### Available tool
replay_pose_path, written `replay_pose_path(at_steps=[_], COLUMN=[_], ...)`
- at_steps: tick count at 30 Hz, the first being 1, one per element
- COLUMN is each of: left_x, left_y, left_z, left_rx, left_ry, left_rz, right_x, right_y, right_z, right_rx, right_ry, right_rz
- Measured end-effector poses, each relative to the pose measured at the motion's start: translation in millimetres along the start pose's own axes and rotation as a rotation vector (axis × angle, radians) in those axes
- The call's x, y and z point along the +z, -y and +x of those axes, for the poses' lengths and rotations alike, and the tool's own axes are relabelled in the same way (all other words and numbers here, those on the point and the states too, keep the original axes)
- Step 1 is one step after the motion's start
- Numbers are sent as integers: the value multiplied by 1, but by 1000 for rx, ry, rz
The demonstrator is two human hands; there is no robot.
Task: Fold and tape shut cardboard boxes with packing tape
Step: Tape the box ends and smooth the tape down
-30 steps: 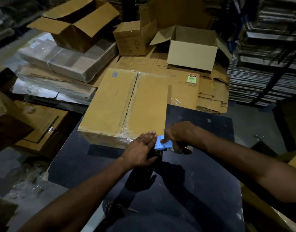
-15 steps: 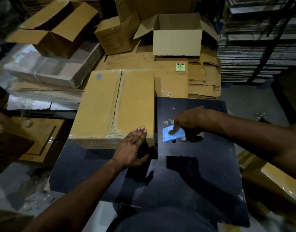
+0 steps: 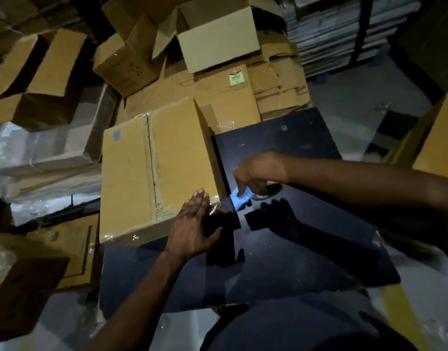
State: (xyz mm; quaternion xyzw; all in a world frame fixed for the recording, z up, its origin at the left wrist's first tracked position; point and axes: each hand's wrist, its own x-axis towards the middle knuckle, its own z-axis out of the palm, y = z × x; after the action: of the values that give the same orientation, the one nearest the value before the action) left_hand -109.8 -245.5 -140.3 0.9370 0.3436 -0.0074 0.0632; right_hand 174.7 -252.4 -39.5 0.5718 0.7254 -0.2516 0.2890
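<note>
A closed brown cardboard box [image 3: 152, 168] lies on the dark table [image 3: 306, 244], its top seam covered with clear tape. My left hand [image 3: 192, 224] presses flat, fingers straight, on the box's near right corner, where a strip of clear tape runs off the edge. Just right of that corner, my right hand [image 3: 258, 173] grips a blue tape dispenser [image 3: 239, 200] with its roll partly hidden under the fingers. The dispenser is held just above the table beside the box.
Open empty boxes [image 3: 218, 39] and flattened cardboard stacks [image 3: 276, 89] crowd the back. Plastic-wrapped bundles [image 3: 45, 148] lie at left, another carton [image 3: 435, 148] at right, a low box [image 3: 66, 249] by the table's left edge.
The view has swung and tilted. My right hand with the dispenser stays right of the box corner after pulling away from it. My left hand still presses that corner.
</note>
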Motion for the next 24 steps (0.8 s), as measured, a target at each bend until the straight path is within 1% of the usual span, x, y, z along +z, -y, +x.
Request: replay_pose_path(at_steps=[2,6,9,10,13,16,18,20,21,23,24], left_x=[-7,-25,-35,-38,-41,-45,-48,-51,-52,-50,-49], left_y=[-4,-14,-18,-20,-22,-20,-19,-20,-20,-17,-15], left_z=[3,10,17,18,23,30,33,36,37,35,33], left_rx=[-11,-45,-28,-20,-38,-149,-183,-219,-232,-228,-209], left_ry=[2,-19,-12,-7,-33,-50,-43,-22,-11,-2,-1], left_rz=[15,46,85,97,106,89,86,84,88,90,91], right_x=[1,-4,-10,-12,-7,20,40,59,69,84,89], right_y=[0,14,17,18,22,24,12,-6,-19,-43,-54], right_z=[14,21,11,8,7,17,22,27,35,40,41], right_rx=[-26,-88,-168,-168,-70,58,129,100,76,52,30], right_ry=[35,44,-2,-24,-60,-127,-87,51,101,149,178], right_rz=[68,9,-59,-51,-35,-35,12,111,215,572,658])
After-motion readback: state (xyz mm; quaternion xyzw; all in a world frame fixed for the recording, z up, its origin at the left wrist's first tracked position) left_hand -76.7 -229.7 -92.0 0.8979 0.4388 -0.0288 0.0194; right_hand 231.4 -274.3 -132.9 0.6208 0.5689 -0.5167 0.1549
